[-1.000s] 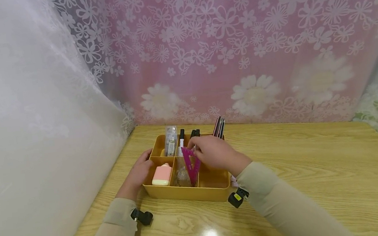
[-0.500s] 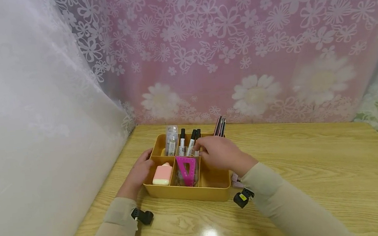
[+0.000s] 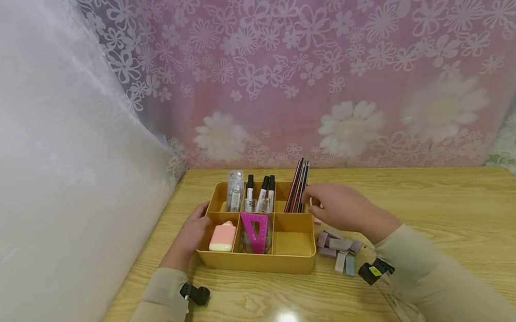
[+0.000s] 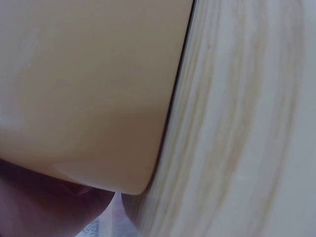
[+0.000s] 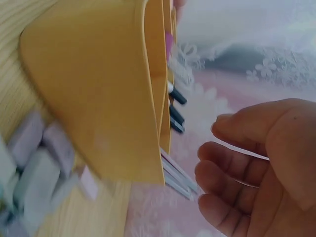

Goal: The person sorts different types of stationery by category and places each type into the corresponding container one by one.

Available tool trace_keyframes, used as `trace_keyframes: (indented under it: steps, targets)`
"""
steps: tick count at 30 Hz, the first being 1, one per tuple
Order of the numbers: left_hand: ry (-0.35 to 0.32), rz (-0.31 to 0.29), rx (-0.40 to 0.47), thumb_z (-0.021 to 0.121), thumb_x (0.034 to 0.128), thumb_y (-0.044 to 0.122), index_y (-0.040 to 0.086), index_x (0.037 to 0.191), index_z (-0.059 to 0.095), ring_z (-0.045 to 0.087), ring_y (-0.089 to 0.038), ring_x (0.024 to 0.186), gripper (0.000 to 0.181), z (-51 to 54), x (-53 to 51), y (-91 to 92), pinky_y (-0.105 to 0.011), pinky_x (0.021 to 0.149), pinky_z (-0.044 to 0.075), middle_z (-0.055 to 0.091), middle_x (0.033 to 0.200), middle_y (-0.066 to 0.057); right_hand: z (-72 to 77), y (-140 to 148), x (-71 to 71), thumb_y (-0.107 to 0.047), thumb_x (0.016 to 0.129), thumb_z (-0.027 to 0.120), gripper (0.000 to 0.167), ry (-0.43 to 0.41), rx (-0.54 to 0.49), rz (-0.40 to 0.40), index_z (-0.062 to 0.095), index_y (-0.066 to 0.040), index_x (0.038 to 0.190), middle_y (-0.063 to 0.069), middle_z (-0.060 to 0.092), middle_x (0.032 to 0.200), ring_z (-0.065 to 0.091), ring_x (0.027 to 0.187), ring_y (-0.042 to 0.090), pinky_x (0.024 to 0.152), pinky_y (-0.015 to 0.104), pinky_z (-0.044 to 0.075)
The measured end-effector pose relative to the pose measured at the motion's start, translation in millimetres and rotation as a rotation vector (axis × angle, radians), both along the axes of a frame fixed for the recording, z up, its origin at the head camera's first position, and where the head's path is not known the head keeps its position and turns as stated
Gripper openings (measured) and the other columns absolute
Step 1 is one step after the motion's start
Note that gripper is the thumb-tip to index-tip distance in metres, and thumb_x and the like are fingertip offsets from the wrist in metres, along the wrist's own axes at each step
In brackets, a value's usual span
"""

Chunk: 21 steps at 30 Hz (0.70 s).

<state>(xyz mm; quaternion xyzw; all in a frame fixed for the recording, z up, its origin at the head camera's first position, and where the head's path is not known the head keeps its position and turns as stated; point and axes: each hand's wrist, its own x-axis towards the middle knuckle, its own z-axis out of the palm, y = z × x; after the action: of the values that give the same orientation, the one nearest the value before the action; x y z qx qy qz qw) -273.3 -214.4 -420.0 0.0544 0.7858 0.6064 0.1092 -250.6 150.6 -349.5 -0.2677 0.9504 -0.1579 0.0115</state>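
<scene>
A yellow divided organizer box (image 3: pixel 258 264) stands on the table. My left hand (image 3: pixel 192 236) holds its left wall, the thumb at the rim; the left wrist view shows the box wall (image 4: pixel 89 89) close up. In the front compartments are a pink-and-cream bottle-shaped item (image 3: pixel 223 236) and a magenta set square (image 3: pixel 256 232); the front right one is bare. Clear packs (image 3: pixel 234 192), black-capped markers (image 3: pixel 261 193) and a bundle of thin dark sticks (image 3: pixel 296 186) stand in the back row. My right hand (image 3: pixel 344 209), fingers loosely bent and holding nothing, hovers just right of the box.
Several small grey and mauve blocks (image 3: pixel 339 245) lie in a pile right of the box. A transparent ruler-like piece (image 3: pixel 405 307) lies partly under the right forearm. A white sheet (image 3: pixel 68 174) hangs at the left, a pink floral curtain (image 3: pixel 278 76) behind the table.
My right hand has let go of the magenta set square, which now leans in the front middle compartment, and has moved right out over the box's edge. The left hand has stayed put.
</scene>
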Motion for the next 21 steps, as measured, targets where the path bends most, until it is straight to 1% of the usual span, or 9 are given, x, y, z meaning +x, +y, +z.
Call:
trace_keyframes:
  steps: [1, 4, 7, 9, 13, 17, 21]
  targets:
    - [-0.006, 0.003, -0.001, 0.035, 0.0990, 0.003, -0.002, 0.160, 0.018, 0.027, -0.039, 0.145, 0.063, -1.6, -1.5, -0.4, -0.055, 0.119, 0.020, 0.024, 0.162, -0.025, 0.6, 7, 1.3, -0.018, 0.100, 0.060, 0.018, -0.004, -0.002, 0.002, 0.069, -0.016, 0.116, -0.007, 0.064, 0.094, 0.058, 0.079, 0.011, 0.070, 0.037, 0.051]
    - [-0.005, 0.015, -0.001, 0.035, 0.0993, 0.004, 0.000, 0.161, 0.018, 0.026, -0.039, 0.146, 0.064, -11.4, -8.2, -3.2, -0.055, 0.119, 0.019, 0.024, 0.162, -0.023, 2.3, 26, 5.7, -0.018, 0.100, 0.062, 0.018, -0.009, -0.003, 0.001, 0.068, -0.015, 0.116, -0.005, 0.065, 0.097, 0.060, 0.083, 0.013, 0.073, 0.040, 0.052]
    - [0.005, 0.029, -0.010, 0.035, 0.0995, 0.006, 0.003, 0.161, 0.020, 0.027, -0.037, 0.146, 0.064, -21.9, -14.3, -5.7, -0.054, 0.119, 0.018, 0.026, 0.162, -0.021, 1.8, 43, 10.8, -0.018, 0.098, 0.065, 0.019, -0.011, 0.006, -0.006, 0.068, -0.014, 0.116, -0.004, 0.064, 0.096, 0.060, 0.083, 0.013, 0.074, 0.042, 0.052]
    - [0.013, 0.034, -0.015, 0.035, 0.0994, 0.007, 0.005, 0.162, 0.020, 0.027, -0.036, 0.146, 0.064, -26.0, -16.0, -6.4, -0.054, 0.119, 0.019, 0.027, 0.162, -0.020, 0.0, 53, 14.7, -0.019, 0.096, 0.068, 0.021, -0.020, 0.016, -0.022, 0.068, -0.014, 0.117, -0.005, 0.064, 0.095, 0.059, 0.082, 0.013, 0.074, 0.041, 0.052]
    - [0.024, 0.038, -0.020, 0.036, 0.0990, 0.008, 0.007, 0.161, 0.022, 0.028, -0.035, 0.145, 0.064, -28.8, -16.4, -6.6, -0.054, 0.119, 0.019, 0.028, 0.162, -0.018, -7.2, 70, 21.9, -0.022, 0.093, 0.072, 0.026, -0.087, 0.038, -0.053, 0.068, -0.013, 0.117, -0.004, 0.062, 0.094, 0.058, 0.080, 0.013, 0.071, 0.040, 0.052]
    - [0.021, 0.040, -0.025, 0.036, 0.0989, 0.009, 0.008, 0.161, 0.023, 0.027, -0.034, 0.146, 0.064, -29.7, -16.7, -6.9, -0.054, 0.119, 0.019, 0.028, 0.162, -0.017, -19.4, 85, 26.7, -0.023, 0.092, 0.074, 0.031, -0.197, 0.068, -0.075, 0.065, -0.008, 0.118, -0.001, 0.061, 0.094, 0.056, 0.080, 0.015, 0.070, 0.041, 0.050]
    - [0.008, 0.045, -0.030, 0.037, 0.0989, 0.011, 0.009, 0.161, 0.023, 0.027, -0.033, 0.146, 0.064, -30.9, -17.4, -7.6, -0.054, 0.119, 0.019, 0.028, 0.162, -0.015, -34.7, 98, 30.4, -0.019, 0.092, 0.072, 0.031, -0.301, 0.104, -0.119, 0.062, -0.006, 0.118, 0.000, 0.060, 0.091, 0.055, 0.076, 0.016, 0.067, 0.040, 0.048]
